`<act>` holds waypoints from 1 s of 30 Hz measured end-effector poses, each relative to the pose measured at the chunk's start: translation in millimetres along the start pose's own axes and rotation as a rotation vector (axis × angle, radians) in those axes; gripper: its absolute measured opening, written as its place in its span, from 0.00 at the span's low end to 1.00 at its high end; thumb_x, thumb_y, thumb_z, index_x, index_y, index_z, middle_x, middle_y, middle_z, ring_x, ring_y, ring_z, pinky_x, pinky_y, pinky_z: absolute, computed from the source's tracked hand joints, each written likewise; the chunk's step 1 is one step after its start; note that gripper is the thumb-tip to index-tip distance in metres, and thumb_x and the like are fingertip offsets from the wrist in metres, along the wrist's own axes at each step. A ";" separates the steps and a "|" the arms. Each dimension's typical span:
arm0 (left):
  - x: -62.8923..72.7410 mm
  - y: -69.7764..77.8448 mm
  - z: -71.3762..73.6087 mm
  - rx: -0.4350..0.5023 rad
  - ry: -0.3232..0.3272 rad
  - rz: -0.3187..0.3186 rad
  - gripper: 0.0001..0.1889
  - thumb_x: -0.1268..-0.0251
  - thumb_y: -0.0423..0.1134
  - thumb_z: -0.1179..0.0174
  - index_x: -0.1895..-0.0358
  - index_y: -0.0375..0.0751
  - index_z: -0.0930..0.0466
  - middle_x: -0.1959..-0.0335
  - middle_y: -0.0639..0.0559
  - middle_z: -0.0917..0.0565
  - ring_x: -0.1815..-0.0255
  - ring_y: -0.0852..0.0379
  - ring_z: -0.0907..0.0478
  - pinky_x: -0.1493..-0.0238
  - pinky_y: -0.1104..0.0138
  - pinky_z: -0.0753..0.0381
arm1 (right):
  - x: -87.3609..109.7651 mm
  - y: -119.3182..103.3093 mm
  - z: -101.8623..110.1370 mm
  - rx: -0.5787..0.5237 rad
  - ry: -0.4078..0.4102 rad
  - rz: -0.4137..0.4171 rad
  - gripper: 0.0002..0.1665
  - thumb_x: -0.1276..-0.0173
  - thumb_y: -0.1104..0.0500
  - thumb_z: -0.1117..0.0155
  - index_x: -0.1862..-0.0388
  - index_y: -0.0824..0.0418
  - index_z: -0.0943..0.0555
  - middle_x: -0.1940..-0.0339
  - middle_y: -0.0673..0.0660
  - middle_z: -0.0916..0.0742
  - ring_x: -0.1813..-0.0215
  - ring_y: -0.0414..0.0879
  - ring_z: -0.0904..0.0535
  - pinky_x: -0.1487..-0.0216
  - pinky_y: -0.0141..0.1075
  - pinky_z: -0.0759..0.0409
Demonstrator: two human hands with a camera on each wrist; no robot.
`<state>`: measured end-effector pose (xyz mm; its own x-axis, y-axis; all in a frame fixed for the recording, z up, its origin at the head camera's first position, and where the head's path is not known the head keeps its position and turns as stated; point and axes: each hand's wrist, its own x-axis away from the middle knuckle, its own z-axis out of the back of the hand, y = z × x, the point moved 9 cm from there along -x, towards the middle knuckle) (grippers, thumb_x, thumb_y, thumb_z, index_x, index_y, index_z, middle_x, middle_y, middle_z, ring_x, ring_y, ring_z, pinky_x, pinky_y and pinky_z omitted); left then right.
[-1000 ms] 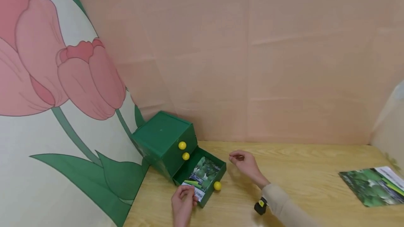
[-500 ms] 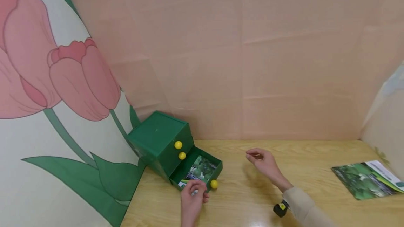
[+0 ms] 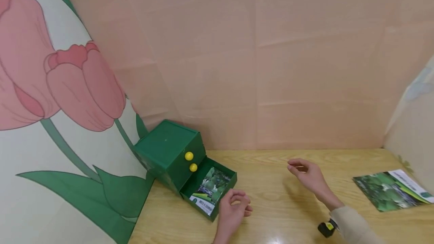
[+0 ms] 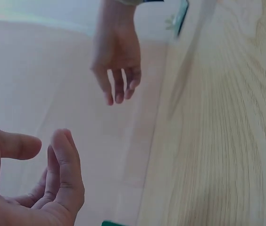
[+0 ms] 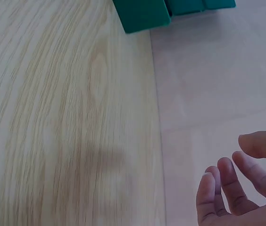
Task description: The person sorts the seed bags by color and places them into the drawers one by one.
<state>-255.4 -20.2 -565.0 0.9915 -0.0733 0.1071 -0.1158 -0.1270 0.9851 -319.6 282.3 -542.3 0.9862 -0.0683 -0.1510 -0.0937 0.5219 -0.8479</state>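
Note:
A green drawer box (image 3: 169, 146) with yellow ball knobs (image 3: 189, 156) stands at the left of the table. Its lower drawer (image 3: 225, 168) is pulled out, and a leaflet (image 3: 211, 189) with a green leafy picture lies inside. My left hand (image 3: 234, 210) hovers by the drawer's front corner, fingers loosely bent around nothing; it hides the drawer's knob. Farther right, my right hand (image 3: 310, 178) is raised over the table with relaxed fingers and nothing in them. In the left wrist view the left thumb and fingertips (image 4: 64, 146) are apart.
A second leaflet (image 3: 390, 191) with the same kind of picture lies flat at the table's right. A peach cloth (image 3: 254, 67) hangs along the back edge. The left wall (image 3: 84, 138), painted with tulips, stands close beside the box.
Both hands have moved right: the left from the leaflet's near end in the drawer to past the drawer front, the right farther from the box. The camera view has turned slightly right.

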 end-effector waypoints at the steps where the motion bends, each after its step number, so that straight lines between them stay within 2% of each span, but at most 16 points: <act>1: -0.9 -0.4 -4.8 0.002 -0.012 -0.003 0.10 0.30 0.30 0.32 0.52 0.31 0.20 0.67 0.49 0.14 0.71 0.55 0.11 0.68 0.67 0.08 | 1.8 1.9 3.7 0.000 0.001 -0.002 0.25 0.18 0.47 0.36 0.33 0.62 0.17 0.38 0.67 0.13 0.39 0.65 0.16 0.57 0.30 0.14; 5: -3.4 -3.3 -20.4 -0.002 -0.045 0.006 0.08 0.29 0.30 0.32 0.52 0.33 0.20 0.66 0.48 0.15 0.70 0.55 0.11 0.66 0.67 0.07 | 7.7 10.3 17.3 0.025 0.004 -0.010 0.27 0.17 0.46 0.38 0.32 0.62 0.18 0.36 0.68 0.14 0.38 0.67 0.16 0.58 0.30 0.14; 9: -6.2 -3.3 -34.7 -0.004 -0.081 -0.012 0.08 0.28 0.29 0.32 0.52 0.33 0.20 0.64 0.48 0.15 0.68 0.54 0.10 0.65 0.68 0.08 | 10.5 19.4 32.2 0.063 0.017 -0.018 0.28 0.16 0.45 0.40 0.30 0.62 0.19 0.35 0.69 0.15 0.39 0.67 0.16 0.59 0.30 0.14; 15: -12.2 -2.3 -51.4 -0.059 -0.119 -0.036 0.08 0.28 0.30 0.32 0.51 0.36 0.20 0.63 0.50 0.14 0.67 0.56 0.11 0.64 0.70 0.08 | 14.5 35.7 57.8 0.098 0.039 -0.051 0.31 0.16 0.43 0.40 0.29 0.64 0.21 0.34 0.70 0.16 0.39 0.67 0.17 0.60 0.30 0.14; 17: -14.0 -5.0 -55.8 -0.079 -0.123 -0.024 0.08 0.28 0.30 0.32 0.51 0.37 0.20 0.62 0.50 0.14 0.67 0.57 0.12 0.64 0.70 0.08 | 16.9 43.3 68.6 0.111 0.049 -0.064 0.31 0.17 0.42 0.40 0.29 0.64 0.21 0.34 0.71 0.16 0.42 0.61 0.15 0.61 0.31 0.14; 21: -16.5 -10.1 -64.9 -0.108 -0.137 -0.010 0.09 0.29 0.31 0.31 0.51 0.40 0.19 0.60 0.50 0.14 0.66 0.56 0.12 0.64 0.69 0.08 | 19.6 59.4 93.6 0.153 0.104 -0.066 0.31 0.17 0.43 0.39 0.30 0.65 0.20 0.35 0.72 0.15 0.51 0.37 0.15 0.64 0.29 0.15; 23: -17.6 -12.5 -69.5 -0.114 -0.145 -0.009 0.09 0.30 0.31 0.31 0.52 0.41 0.19 0.59 0.50 0.14 0.66 0.56 0.12 0.64 0.69 0.08 | 19.9 67.0 106.2 0.163 0.141 -0.056 0.29 0.18 0.45 0.38 0.32 0.66 0.19 0.37 0.73 0.15 0.52 0.37 0.14 0.66 0.29 0.15; 26: -18.6 -16.9 -76.1 -0.127 -0.157 -0.002 0.08 0.29 0.32 0.31 0.53 0.43 0.19 0.60 0.52 0.14 0.66 0.55 0.12 0.64 0.70 0.09 | 20.2 81.2 122.1 0.175 0.184 -0.072 0.30 0.18 0.45 0.37 0.34 0.67 0.19 0.38 0.75 0.15 0.56 0.30 0.17 0.68 0.27 0.16; 28: -18.8 -19.9 -81.1 -0.136 -0.168 0.004 0.08 0.29 0.33 0.31 0.52 0.44 0.19 0.59 0.53 0.14 0.66 0.56 0.12 0.64 0.70 0.09 | 21.0 91.2 131.2 0.163 0.195 -0.088 0.30 0.18 0.45 0.37 0.33 0.69 0.19 0.39 0.75 0.15 0.58 0.24 0.20 0.68 0.27 0.16; 30: -18.6 -22.8 -86.7 -0.144 -0.182 0.010 0.08 0.29 0.34 0.31 0.52 0.44 0.18 0.59 0.53 0.14 0.66 0.57 0.12 0.64 0.70 0.09 | 22.8 101.7 141.3 0.159 0.208 -0.113 0.31 0.18 0.45 0.38 0.33 0.70 0.20 0.40 0.73 0.14 0.60 0.15 0.28 0.68 0.26 0.16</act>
<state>-266.1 69.8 -577.8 0.9620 -0.2528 0.1037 -0.1030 0.0157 0.9946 -287.3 454.0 -560.2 0.9384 -0.2981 -0.1747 0.0542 0.6265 -0.7775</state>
